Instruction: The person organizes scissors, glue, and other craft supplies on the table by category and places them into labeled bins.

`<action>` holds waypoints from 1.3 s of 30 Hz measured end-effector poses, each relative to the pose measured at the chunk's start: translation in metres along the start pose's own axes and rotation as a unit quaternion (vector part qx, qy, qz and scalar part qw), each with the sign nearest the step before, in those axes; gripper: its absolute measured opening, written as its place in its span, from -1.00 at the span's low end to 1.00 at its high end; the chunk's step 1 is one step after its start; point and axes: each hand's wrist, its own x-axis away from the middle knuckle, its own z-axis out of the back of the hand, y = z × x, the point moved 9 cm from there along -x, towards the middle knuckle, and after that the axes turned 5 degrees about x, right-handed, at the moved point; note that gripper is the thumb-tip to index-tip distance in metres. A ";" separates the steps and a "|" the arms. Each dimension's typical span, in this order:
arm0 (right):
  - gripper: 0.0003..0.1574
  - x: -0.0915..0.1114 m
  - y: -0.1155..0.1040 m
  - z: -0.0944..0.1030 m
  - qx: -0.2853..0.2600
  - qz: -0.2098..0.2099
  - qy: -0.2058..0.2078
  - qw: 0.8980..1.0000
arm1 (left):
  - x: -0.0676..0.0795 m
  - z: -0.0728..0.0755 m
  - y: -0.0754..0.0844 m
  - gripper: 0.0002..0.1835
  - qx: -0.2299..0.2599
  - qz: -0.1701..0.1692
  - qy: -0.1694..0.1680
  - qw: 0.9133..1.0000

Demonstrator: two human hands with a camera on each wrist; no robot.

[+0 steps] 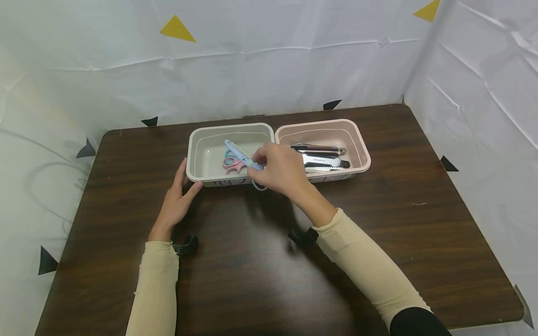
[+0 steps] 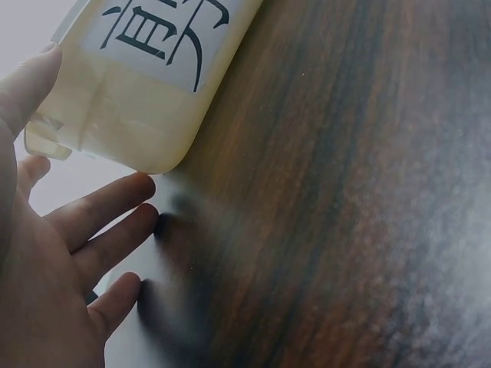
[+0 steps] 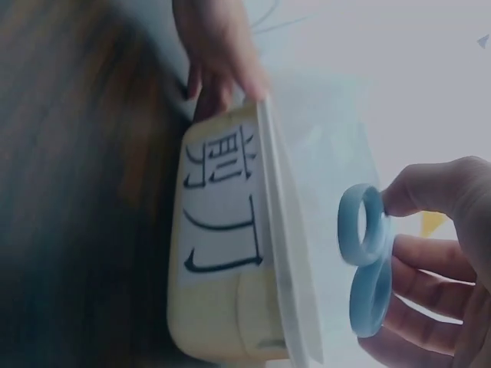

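Note:
My right hand (image 1: 282,169) pinches a pair of light-blue scissors (image 1: 238,153) by the handle end, the blade part pointing up and left over the pale grey-green bin (image 1: 206,140). Both finger loops (image 3: 361,226) show in the right wrist view. Inside that bin lie pink scissors (image 1: 233,165) and a teal handle, partly hidden behind the blue pair. My left hand (image 1: 173,204) rests at the bin's front left corner, thumb at the front and fingers loosely straight along the side. A white label (image 2: 157,42) with black characters covers the bin's front.
To the right, touching the first bin, stands a pink bin (image 1: 357,156) holding several utility knives (image 1: 321,161), including a black one (image 1: 318,149). Both are near the back of the dark wooden table (image 1: 235,261). White sheeting (image 1: 269,84) hangs behind and at the sides.

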 end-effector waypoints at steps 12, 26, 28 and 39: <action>-0.81 -0.056 0.007 -0.039 0.043 -0.025 -0.066 0.997 | 0.001 0.002 0.000 -0.17 -0.002 0.002 0.002 1.000; -0.56 -0.076 0.021 -0.090 0.106 -0.051 -0.143 0.983 | 0.002 0.001 0.002 -0.18 0.001 0.004 0.003 1.000; -0.58 -0.075 0.023 -0.095 0.123 -0.055 -0.150 0.980 | 0.002 0.000 0.002 -0.18 0.001 0.004 0.002 1.000; -0.63 -0.077 0.024 -0.107 0.171 -0.059 -0.163 0.970 | 0.002 0.001 0.002 -0.17 0.001 0.002 0.003 1.000</action>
